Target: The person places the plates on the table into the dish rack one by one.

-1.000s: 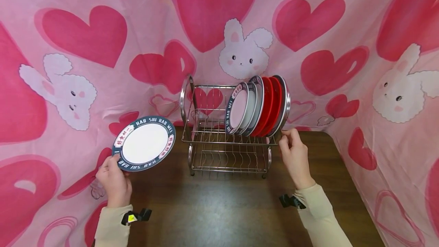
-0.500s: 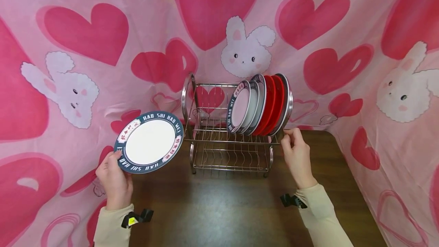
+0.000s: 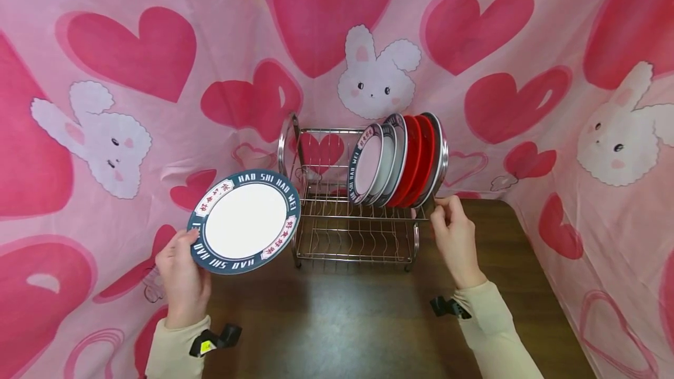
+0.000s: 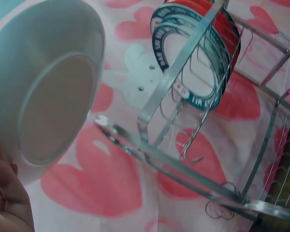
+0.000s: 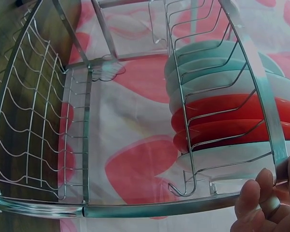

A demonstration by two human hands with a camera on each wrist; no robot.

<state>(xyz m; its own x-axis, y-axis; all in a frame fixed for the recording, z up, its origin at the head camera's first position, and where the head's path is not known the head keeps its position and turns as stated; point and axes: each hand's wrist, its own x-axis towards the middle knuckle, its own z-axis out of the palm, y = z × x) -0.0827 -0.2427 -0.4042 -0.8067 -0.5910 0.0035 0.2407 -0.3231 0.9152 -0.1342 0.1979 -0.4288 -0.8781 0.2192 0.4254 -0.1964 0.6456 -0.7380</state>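
Observation:
My left hand (image 3: pixel 184 276) pinches the lower left rim of a white plate (image 3: pixel 246 221) with a dark teal, lettered border. The plate is held tilted, face up, left of the wire dish rack (image 3: pixel 363 218). Its pale underside shows in the left wrist view, beside the rack's end. My right hand (image 3: pixel 455 244) grips the front right corner of the rack's upper tier; the right wrist view shows its fingers (image 5: pixel 251 193) curled at the metal rail. On that tier's right half, several plates stand on edge: teal-rimmed white plates (image 3: pixel 367 165) and red plates (image 3: pixel 421 162).
The rack's lower tier (image 3: pixel 353 244) is bare wire close to the brown tabletop (image 3: pixel 337 320). Pink cloth (image 3: pixel 231 28) printed with hearts and rabbits surrounds the table at the back and sides. Curved metal loops rise at both rack ends.
My left hand has carried the plate to the right, up to the rack's left end in the head view, and tilted it somewhat. The right hand has kept its hold on the rack corner.

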